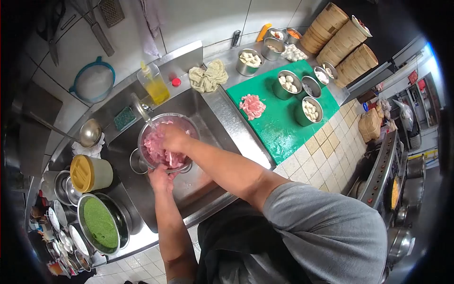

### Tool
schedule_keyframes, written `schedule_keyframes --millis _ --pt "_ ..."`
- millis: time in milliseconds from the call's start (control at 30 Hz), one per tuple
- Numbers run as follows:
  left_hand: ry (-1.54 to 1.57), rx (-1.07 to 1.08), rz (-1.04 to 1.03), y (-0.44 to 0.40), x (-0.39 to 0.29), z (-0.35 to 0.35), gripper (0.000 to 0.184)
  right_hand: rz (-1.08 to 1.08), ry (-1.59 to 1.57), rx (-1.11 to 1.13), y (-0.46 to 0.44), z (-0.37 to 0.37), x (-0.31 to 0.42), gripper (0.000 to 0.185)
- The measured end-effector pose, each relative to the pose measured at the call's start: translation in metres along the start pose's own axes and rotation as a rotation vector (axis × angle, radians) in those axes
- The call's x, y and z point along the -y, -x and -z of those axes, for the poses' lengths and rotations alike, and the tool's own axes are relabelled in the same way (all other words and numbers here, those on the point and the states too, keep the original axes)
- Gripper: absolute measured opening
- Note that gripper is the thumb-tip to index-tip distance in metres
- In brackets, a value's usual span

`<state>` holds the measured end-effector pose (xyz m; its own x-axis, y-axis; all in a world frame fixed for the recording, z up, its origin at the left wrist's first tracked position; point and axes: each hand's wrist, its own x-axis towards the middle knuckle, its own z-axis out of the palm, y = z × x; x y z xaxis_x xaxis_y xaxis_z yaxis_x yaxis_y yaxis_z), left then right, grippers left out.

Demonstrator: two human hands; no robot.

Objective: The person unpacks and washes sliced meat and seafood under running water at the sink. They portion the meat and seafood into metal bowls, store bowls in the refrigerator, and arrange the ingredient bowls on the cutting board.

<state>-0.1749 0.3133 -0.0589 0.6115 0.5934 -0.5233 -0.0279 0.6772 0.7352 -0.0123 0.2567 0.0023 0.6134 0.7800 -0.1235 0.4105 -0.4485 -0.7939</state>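
Observation:
A metal bowl (195, 128) of raw pink meat slices (153, 146) sits in the sink (208, 122) beneath the faucet (140, 109). My left hand (163, 178) grips the bowl's near rim. Down in the meat is my right hand (175, 137), its fingers curled into the slices and its fingertips hidden. More raw meat (252, 107) lies in a small pile on the green cutting board (279, 137) to the right. Metal cups (309, 111) with pale pieces stand on that board.
A crumpled cloth (208, 75) and an oil-coloured bottle (155, 86) stand behind the sink. At left are a yellow-lidded tub (90, 173), a colander of chopped greens (98, 222) and a ladle (90, 133). Bamboo steamers (326, 28) are stacked at the back right.

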Motion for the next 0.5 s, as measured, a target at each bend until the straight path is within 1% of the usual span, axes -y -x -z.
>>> schedule_keyframes --millis 33,67,133,167,233,267,333,367,400,433,467,500 --pt "0.002 -0.003 -0.001 0.005 -0.003 -0.003 0.056 0.036 -0.075 0.038 0.000 0.006 0.006 0.059" --pt "0.001 -0.026 -0.002 0.011 -0.006 -0.006 0.055 0.040 -0.074 0.043 0.004 0.014 0.011 0.059" --pt "0.006 -0.058 -0.010 0.017 -0.007 -0.011 0.054 -0.011 -0.171 -0.108 0.011 0.025 0.013 0.070" --pt "0.004 -0.020 -0.036 0.019 -0.006 -0.011 0.054 -0.008 -0.172 -0.101 0.012 0.019 0.011 0.070" --pt "-0.046 0.025 -0.063 0.019 -0.002 -0.015 0.054 -0.169 0.121 -0.097 0.010 -0.002 -0.008 0.082" --pt "-0.043 0.011 -0.069 0.017 -0.001 -0.016 0.054 -0.159 0.119 -0.085 0.004 -0.009 -0.021 0.082" --pt "-0.100 0.004 -0.019 0.014 -0.001 -0.013 0.051 -0.026 0.188 0.170 -0.016 -0.026 -0.052 0.087" --pt "-0.091 -0.035 -0.031 0.010 0.002 -0.009 0.051 0.027 0.248 0.249 -0.025 -0.032 -0.058 0.086" --pt "-0.038 -0.025 -0.002 0.005 0.005 -0.005 0.050 0.084 0.307 0.328 -0.028 -0.035 -0.062 0.086" --pt "0.018 -0.017 0.025 0.004 0.007 -0.002 0.050 0.083 0.079 0.353 -0.013 -0.019 -0.045 0.083" --pt "0.028 -0.056 0.013 0.008 0.005 -0.003 0.050 0.071 -0.150 0.374 0.003 0.003 -0.027 0.081" --pt "0.024 -0.093 -0.009 0.013 0.000 -0.010 0.051 0.017 -0.296 0.310 0.007 0.005 -0.030 0.080"
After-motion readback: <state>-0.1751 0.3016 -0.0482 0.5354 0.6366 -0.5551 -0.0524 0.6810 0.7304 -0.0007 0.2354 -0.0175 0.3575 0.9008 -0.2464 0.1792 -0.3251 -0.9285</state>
